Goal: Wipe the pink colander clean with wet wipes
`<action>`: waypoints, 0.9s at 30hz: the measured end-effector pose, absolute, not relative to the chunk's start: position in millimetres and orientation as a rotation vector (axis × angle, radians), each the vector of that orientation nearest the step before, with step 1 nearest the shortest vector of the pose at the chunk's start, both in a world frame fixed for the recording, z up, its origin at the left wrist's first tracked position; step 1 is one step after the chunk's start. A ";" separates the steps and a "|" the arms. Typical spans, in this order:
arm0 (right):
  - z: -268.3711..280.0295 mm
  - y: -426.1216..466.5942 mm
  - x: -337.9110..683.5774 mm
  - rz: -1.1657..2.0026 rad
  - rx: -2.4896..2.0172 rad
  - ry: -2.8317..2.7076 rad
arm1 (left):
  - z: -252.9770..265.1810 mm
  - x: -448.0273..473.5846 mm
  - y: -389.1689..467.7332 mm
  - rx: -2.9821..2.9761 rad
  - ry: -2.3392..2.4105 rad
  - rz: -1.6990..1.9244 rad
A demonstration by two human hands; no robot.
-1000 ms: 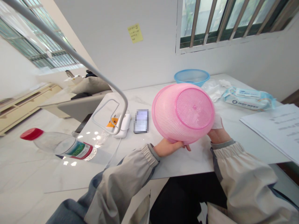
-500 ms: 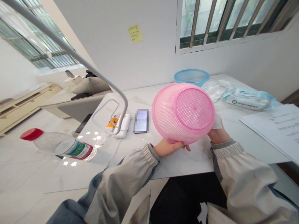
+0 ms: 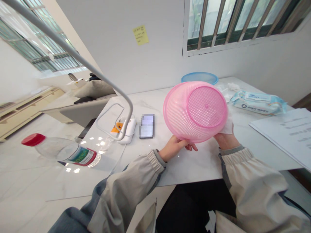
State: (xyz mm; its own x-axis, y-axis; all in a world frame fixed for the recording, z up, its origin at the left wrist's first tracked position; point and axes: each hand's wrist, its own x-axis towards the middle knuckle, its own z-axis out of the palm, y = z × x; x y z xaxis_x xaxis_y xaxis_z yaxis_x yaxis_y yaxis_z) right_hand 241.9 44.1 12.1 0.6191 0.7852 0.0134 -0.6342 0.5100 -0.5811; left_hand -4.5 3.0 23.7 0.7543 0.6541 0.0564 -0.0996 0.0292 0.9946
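Observation:
A pink mesh basket (image 3: 178, 106) is held tilted above the table, its round base facing away to the right. My left hand (image 3: 173, 147) grips its lower rim, thumb on the near side and fingers curled beneath. My right hand (image 3: 224, 139) is at the basket's right side with a white wipe (image 3: 227, 126) against the mesh. The fingers of that hand are mostly hidden behind the basket and the wipe.
A blue basket (image 3: 199, 77) stands at the back, near crumpled white tissue (image 3: 233, 86) and a wipes packet (image 3: 259, 103). Printed sheets (image 3: 286, 129) lie right. A phone (image 3: 147, 126), white power strip (image 3: 127, 131), lamp arm (image 3: 97, 69) and red-capped bottle (image 3: 65, 150) are left.
The pink basket has shifted slightly right and up, covering more of the blue basket. My left hand has moved up with it, and my right hand stays at its right side.

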 end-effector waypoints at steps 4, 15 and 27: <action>15.0 43.6 243.4 0.843 -0.555 -0.313 | 20.8 -4.4 5.1 1.497 0.549 0.622; 23.8 42.5 240.3 0.833 -0.551 -0.341 | 18.6 -3.2 2.5 1.585 0.602 0.631; 30.7 39.3 235.6 0.859 -0.592 -0.339 | 13.0 -3.2 1.1 1.616 0.608 0.612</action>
State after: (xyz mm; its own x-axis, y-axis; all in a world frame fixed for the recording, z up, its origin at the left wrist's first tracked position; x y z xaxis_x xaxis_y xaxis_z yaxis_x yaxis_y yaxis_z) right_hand 235.6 39.3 30.7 0.6144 0.7877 0.0453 -0.6064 0.5082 -0.6116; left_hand -3.2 1.1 13.0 0.7207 0.6914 0.0501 0.0455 -0.1193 0.9918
